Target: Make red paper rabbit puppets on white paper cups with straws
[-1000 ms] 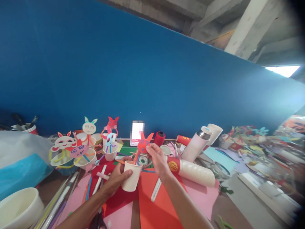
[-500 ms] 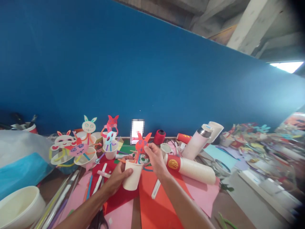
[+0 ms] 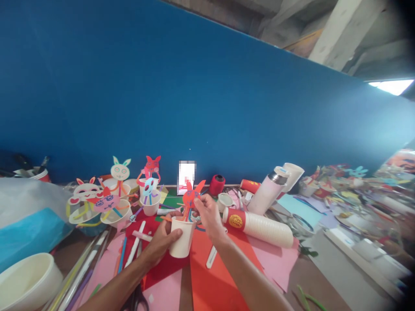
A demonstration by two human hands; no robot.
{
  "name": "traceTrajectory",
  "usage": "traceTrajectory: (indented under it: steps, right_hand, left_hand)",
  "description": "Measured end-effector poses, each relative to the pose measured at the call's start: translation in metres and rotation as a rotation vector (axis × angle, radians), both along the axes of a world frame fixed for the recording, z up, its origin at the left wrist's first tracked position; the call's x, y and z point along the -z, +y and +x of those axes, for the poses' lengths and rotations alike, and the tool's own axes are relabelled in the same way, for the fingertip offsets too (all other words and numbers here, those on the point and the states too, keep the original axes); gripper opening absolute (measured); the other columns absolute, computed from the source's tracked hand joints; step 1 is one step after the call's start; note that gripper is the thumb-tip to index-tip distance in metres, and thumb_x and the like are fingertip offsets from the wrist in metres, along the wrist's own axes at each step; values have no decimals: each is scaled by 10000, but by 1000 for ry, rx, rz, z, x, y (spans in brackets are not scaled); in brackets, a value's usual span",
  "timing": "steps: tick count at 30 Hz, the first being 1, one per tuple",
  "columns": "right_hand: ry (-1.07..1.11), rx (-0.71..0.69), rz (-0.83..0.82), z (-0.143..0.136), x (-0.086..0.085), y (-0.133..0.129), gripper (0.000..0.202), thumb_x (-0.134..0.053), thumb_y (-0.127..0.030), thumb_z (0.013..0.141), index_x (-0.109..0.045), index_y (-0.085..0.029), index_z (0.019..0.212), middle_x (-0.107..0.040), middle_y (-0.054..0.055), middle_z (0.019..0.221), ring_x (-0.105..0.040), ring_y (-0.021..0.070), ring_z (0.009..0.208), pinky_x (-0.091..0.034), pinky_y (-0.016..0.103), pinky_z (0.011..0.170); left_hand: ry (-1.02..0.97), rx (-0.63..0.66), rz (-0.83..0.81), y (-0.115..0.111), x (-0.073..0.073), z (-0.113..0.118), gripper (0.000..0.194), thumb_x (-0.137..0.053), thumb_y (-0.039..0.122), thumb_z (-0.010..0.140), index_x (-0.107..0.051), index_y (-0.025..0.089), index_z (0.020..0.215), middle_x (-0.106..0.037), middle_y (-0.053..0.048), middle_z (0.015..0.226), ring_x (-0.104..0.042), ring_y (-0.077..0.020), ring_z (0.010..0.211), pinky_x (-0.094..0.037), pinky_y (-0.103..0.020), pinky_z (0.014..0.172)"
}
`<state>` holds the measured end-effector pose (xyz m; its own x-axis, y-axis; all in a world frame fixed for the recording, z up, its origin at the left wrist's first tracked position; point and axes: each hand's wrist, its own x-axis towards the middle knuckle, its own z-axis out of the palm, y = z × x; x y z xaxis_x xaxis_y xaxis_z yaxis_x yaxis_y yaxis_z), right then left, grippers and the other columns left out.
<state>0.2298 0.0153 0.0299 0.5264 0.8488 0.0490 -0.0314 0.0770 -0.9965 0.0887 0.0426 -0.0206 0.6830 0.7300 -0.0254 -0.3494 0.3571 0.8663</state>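
Observation:
A white paper cup (image 3: 182, 239) is gripped by my left hand (image 3: 164, 237), its thumb on the near wall and its fingers round the far side. From the cup's mouth rises a red paper animal figure (image 3: 189, 198) with long ears, a drawn face and orange and blue strip limbs. Thumb and fingers of my right hand (image 3: 209, 216) pinch the right edge of the figure's head. Beneath my hands lie sheets of red paper (image 3: 223, 276). A white marked strip (image 3: 212, 256) rests on them below my right wrist.
Left of my hands stand several cups with paper figures (image 3: 151, 203). To the right are a stack of paper cups (image 3: 266, 229), a thermos (image 3: 269, 192) and a red thread spool (image 3: 217, 185). Scissors (image 3: 139, 300) lie near the front edge; a blue wall (image 3: 194, 95) rises behind.
Little differs. My hands keep their hold on the cup and the figure, with only a slight shift of the right hand and the view.

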Motion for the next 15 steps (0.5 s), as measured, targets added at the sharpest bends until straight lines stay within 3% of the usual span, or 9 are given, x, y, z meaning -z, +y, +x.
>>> traceTrajectory:
  steps: [5, 11, 15]
  right_hand:
    - [3, 20, 2, -2, 2, 2, 165, -522, -332, 714, -474, -174, 714, -547, -18, 587, -502, 88, 452, -373, 166, 362]
    - [-14, 18, -22, -2, 0, 2, 160, -523, -325, 717, -467, -176, 704, -563, -13, 601, -511, 95, 458, -389, 182, 379]
    - [-25, 17, -15, -2, 2, 3, 173, -525, -337, 721, -480, -170, 713, -574, -3, 616, -525, 104, 473, -391, 186, 385]
  left_hand:
    - [51, -39, 0, 0, 2, 2, 574, -705, 315, 610, -422, 205, 1097, -638, -79, 971, -615, -236, 845, -494, -306, 663]
    - [47, -54, 62, -1, 0, 4, 633, -685, 289, 641, -348, 216, 1172, -629, -78, 978, -598, -243, 894, -484, -316, 699]
    - [66, -64, 118, -3, 0, 5, 558, -676, 285, 651, -381, 211, 1118, -627, -81, 990, -597, -251, 899, -481, -316, 687]
